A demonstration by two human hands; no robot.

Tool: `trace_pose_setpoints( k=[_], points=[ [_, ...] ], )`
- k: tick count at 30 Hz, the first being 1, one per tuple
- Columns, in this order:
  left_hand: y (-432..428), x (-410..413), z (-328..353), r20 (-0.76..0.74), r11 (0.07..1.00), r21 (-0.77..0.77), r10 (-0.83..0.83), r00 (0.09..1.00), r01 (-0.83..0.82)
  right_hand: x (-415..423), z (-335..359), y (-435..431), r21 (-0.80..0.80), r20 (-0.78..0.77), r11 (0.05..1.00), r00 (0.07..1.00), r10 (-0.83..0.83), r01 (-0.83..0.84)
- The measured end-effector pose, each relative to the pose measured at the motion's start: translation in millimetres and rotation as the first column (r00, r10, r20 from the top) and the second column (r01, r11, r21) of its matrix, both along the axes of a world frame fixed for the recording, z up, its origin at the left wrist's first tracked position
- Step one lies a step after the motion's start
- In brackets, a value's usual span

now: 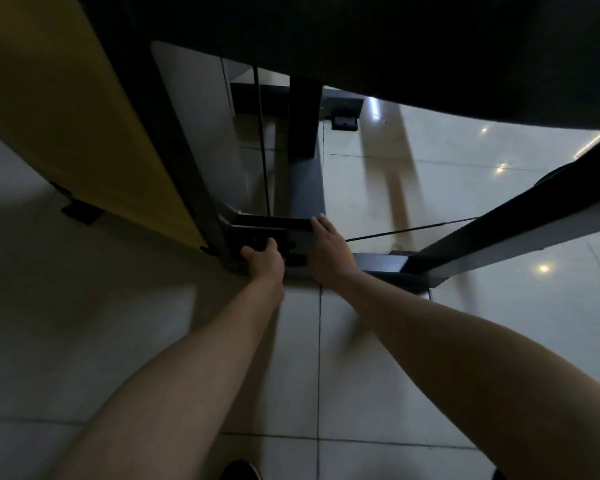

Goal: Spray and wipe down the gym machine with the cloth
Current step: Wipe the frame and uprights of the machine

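The gym machine's dark metal base stands on the tiled floor, with a yellow side panel to the left and a slanted beam to the right. My left hand is curled around a dark bunched thing that looks like the cloth, pressed onto the low base plate at the frame's corner. My right hand lies flat, fingers together and stretched out, on the base bar just right of it, holding nothing. No spray bottle is in view.
A thin cable runs from the base to the slanted beam. A rubber foot sits further back, and a black bracket under the yellow panel. Glossy pale floor tiles surround the machine. A dark padded part overhangs at the top.
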State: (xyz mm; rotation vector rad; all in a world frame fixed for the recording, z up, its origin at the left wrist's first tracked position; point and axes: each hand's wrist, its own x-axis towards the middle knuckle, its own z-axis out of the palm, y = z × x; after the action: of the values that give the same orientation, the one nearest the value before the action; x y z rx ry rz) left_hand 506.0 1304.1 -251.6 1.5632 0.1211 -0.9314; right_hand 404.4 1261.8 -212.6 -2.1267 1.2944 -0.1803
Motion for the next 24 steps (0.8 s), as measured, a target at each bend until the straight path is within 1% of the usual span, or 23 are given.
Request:
trace_pose_setpoints(
  k=[2,3,4,6,9,10,12,14,16,17,18,19,20,22,24],
  points=[
    [2.7,-4.5,-5.5,0.114,0.984,0.105,-0.156,0.981,0.145,0.4,-7.0,-0.6,-0.017,-0.01,1.0,1.0,0.001,-0.001],
    [3.9,-10.1,-5.8,0.156,0.966,0.127,-0.244,0.957,0.226,-0.5,-10.6,-2.0,-0.028,-0.014,1.0,1.0,0.01,-0.01],
    [5.2,-15.4,-6.6,0.182,0.95,0.136,-0.303,0.936,0.281,-2.2,-13.4,-4.3,-0.04,-0.025,0.999,0.999,0.021,-0.022],
    [8.9,-19.1,-5.6,0.252,0.935,0.114,-0.354,0.9,0.336,-5.4,-16.8,-7.6,-0.044,-0.026,0.999,0.999,0.023,-0.024],
    [15.5,-5.9,0.7,0.42,0.921,0.069,-0.375,0.827,0.383,-8.8,-17.0,-6.6,-0.026,0.01,1.0,1.0,-0.014,0.014],
    [17.8,1.0,5.9,0.434,0.939,0.054,-0.329,0.839,0.34,-7.7,-16.3,-4.3,-0.041,0.012,0.999,1.0,-0.01,0.01],
    [19.1,13.2,13.5,0.429,0.98,0.02,-0.188,0.884,0.198,-5.6,-14.7,-0.6,-0.069,0.007,0.998,1.0,-0.012,0.013],
    [15.1,15.9,16.1,0.394,0.992,0.027,-0.124,0.911,0.124,-5.2,-12.7,-0.2,-0.092,-0.022,0.996,1.0,-0.004,0.002],
    [7.4,7.0,14.9,0.412,0.985,0.047,-0.17,0.895,0.166,-6.7,-13.5,-5.0,-0.099,-0.029,0.995,1.0,-0.004,0.001],
    [3.4,-1.7,15.4,0.439,0.971,0.058,-0.232,0.868,0.231,-7.0,-13.6,-6.7,-0.102,0.022,0.995,1.0,-0.018,0.02],
    [-1.5,-13.1,15.3,0.478,0.951,0.052,-0.292,0.828,0.305,-8.6,-14.2,-9.5,-0.083,0.074,0.995,0.996,-0.045,0.051],
    [-5.6,-24.4,15.5,0.515,0.93,0.04,-0.332,0.79,0.365,-10.7,-16.3,-12.1,-0.056,0.164,0.994,0.983,-0.086,0.096],
    [-10.1,-36.1,16.4,0.542,0.92,0.022,-0.34,0.768,0.391,-13.8,-16.9,-12.9,0.025,0.255,0.986,0.953,-0.166,0.165],
    [-19.6,-52.9,13.7,0.6,0.929,0.044,-0.318,0.734,0.366,-24.5,-19.0,-14.8,0.202,0.371,0.955,0.885,-0.281,0.219],
    [-23.7,-61.8,6.0,0.693,0.941,0.096,-0.297,0.656,0.325,-35.5,-23.8,-18.0,0.313,0.418,0.93,0.852,-0.315,0.19]
  ],
)
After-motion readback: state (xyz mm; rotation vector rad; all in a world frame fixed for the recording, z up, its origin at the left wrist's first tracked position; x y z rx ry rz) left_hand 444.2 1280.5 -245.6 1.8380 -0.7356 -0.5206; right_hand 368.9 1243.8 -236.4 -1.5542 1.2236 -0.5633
